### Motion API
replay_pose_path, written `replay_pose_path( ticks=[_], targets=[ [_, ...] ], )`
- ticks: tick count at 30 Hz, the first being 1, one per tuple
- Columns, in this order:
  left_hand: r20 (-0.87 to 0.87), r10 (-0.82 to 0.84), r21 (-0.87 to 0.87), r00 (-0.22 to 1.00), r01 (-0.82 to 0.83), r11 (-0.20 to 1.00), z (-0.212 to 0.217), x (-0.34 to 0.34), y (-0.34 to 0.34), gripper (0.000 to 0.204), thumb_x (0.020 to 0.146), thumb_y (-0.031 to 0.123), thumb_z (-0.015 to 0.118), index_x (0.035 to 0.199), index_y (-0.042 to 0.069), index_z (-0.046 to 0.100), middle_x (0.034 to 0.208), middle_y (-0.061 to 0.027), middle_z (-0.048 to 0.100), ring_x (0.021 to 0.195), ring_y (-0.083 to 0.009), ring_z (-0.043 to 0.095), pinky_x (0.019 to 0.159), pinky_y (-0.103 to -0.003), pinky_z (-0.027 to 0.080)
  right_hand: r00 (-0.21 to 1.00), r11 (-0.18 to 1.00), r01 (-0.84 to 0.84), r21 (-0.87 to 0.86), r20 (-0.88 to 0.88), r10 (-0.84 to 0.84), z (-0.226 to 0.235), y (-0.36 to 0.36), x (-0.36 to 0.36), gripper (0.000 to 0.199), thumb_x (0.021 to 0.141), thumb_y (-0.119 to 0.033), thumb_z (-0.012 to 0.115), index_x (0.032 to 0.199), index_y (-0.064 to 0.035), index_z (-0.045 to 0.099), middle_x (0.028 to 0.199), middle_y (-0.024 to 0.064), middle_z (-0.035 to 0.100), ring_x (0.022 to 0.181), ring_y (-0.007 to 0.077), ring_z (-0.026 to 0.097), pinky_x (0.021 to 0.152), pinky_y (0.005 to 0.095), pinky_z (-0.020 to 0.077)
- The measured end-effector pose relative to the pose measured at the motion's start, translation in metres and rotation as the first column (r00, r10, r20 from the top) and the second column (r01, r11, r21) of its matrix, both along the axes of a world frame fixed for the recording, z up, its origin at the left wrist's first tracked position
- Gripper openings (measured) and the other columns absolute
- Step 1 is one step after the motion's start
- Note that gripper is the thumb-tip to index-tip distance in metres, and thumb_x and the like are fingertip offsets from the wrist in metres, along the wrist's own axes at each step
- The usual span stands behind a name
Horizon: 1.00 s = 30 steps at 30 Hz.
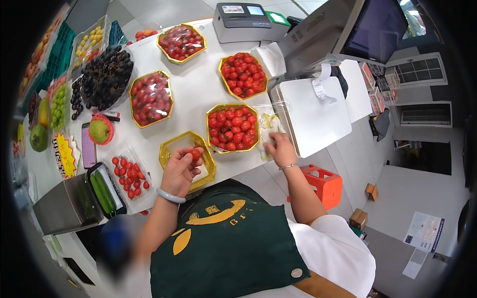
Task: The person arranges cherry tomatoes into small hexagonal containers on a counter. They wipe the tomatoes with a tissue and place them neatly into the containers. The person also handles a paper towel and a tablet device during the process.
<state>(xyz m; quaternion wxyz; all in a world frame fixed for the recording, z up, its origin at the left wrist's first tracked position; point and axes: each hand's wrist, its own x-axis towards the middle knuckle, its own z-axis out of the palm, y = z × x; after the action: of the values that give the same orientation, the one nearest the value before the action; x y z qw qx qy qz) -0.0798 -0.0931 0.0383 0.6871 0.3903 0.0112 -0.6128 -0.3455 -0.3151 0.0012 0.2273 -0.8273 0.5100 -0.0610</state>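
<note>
My left hand [180, 171] is closed around red cherry tomatoes [196, 154], partly hidden by its fingers. Directly below them is a gold-rimmed, many-sided tray [212, 174], with no tomatoes visible inside. To its right stands a similar tray heaped with cherry tomatoes [231, 128]. My right hand [281, 150], fingers bent, grips the near end of a crumpled white cloth [271, 124] between that tray and a white scale platform [315, 116]. A clear shallow box holds more loose tomatoes [130, 177] left of my left hand.
Farther back are another open tomato tray [243, 75] and two film-covered ones [151, 98] [182, 42]. Black grapes [106, 75], a netted green fruit [100, 129], a phone [89, 145] and packed cucumbers [103, 192] lie left. A printer [243, 22] and screen [372, 32] stand behind; an orange stool [325, 186] is right.
</note>
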Motion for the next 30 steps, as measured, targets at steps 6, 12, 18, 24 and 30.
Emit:
replay_pose_path(
  ticks=[6,12,18,24,30],
  targets=[
    [-0.015,0.019,0.009,1.0,-0.019,1.0,0.004,0.009,0.001,0.016,0.094,0.014,0.057,0.11,0.012,0.051,0.116,-0.009,0.062,0.088,-0.0133,0.061,0.073,-0.028,0.051,0.989,0.982,0.111,-0.152,0.112,-0.094,0.037,-0.041,0.035,0.018,0.085,-0.025,0.063,0.092,-0.009,0.067,0.091,0.0129,0.063,0.083,0.0319,0.061,0.073,0.0431,0.0491],
    [0.005,0.037,-0.008,0.999,-0.037,0.999,0.007,0.012,-0.004,0.022,0.094,0.016,0.058,0.114,0.012,0.051,0.117,-0.0078,0.061,0.088,-0.0134,0.062,0.073,-0.027,0.052,0.961,0.779,0.211,-0.59,0.273,-0.053,0.014,-0.179,0.122,0.021,0.086,-0.025,0.059,0.098,-0.0092,0.067,0.099,0.0136,0.067,0.092,0.0338,0.062,0.081,0.0446,0.0491],
    [0.033,0.054,0.006,0.998,-0.054,0.999,0.027,0.011,-0.014,0.029,0.092,0.016,0.061,0.12,0.013,0.052,0.12,-0.0053,0.061,0.095,-0.0133,0.06,0.078,-0.028,0.05,0.555,0.799,0.562,-0.216,0.815,-0.169,0.014,-0.262,0.116,0.025,0.086,-0.026,0.06,0.098,-0.0036,0.063,0.093,0.0171,0.068,0.084,0.0329,0.064,0.076,0.0409,0.0485],
    [0.238,0.191,-0.061,0.952,-0.182,0.981,0.031,0.005,-0.018,0.034,0.089,0.004,0.061,0.122,0.006,0.054,0.116,-0.006,0.062,0.097,-0.0129,0.06,0.078,-0.027,0.05,0.607,0.947,-0.275,0.168,0.794,0.036,0.112,-0.032,0.15,0.02,0.096,-0.025,0.055,0.093,-0.0048,0.057,0.071,-0.0021,0.055,0.062,0.0058,0.047,0.058,0.0245,0.0412],
    [0.598,0.297,-0.105,0.744,-0.295,0.95,0.025,-0.004,-0.024,0.031,0.086,-0.004,0.061,0.116,-0.001,0.054,0.107,-0.0073,0.062,0.097,-0.0138,0.06,0.085,-0.028,0.05,0.715,0.839,-0.424,0.339,0.694,0.081,0.098,0.089,0.18,0.025,0.085,-0.019,0.07,0.091,-0.003,0.053,0.067,0.0033,0.057,0.058,0.0083,0.054,0.054,0.0247,0.0437]
  ],
)
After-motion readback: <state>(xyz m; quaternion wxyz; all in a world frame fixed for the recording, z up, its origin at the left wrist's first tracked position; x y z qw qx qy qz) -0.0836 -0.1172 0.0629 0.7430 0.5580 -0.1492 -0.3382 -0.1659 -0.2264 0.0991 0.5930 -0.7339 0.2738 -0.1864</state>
